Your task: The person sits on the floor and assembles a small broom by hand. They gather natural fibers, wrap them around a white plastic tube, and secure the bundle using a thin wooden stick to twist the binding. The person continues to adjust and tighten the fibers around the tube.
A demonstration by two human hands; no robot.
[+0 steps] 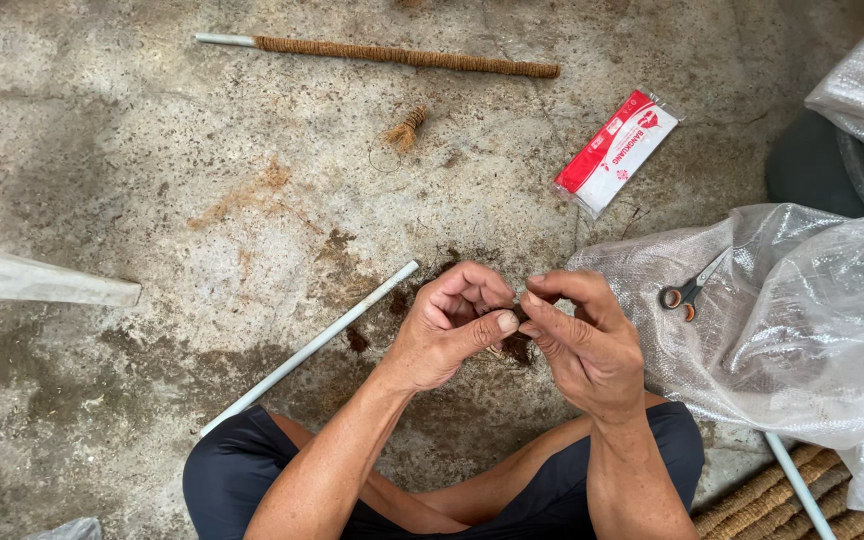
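Rough, stained concrete floor fills the view, dusted with brown fibre, seen from above by a person sitting cross-legged in dark shorts. Both hands meet over the lap: the left hand is curled with thumb pressed toward the fingertips, and the right hand pinches in from the other side – between them sits a small dark tuft of fibre, mostly hidden by the fingers. A bare white pipe lies slanted on the floor just left of the left hand. Farther off, near the top, lies a pipe wrapped in coir rope, with a small rope scrap below it. A red and white packet lies to the upper right. Scissors with orange handles rest on a clear woven sack beside the right hand; more wrapped poles show at the lower right. Judging by the grip, the fibre wants short, firm pinches close to the fingertips – kept tight so strands do not slip loose
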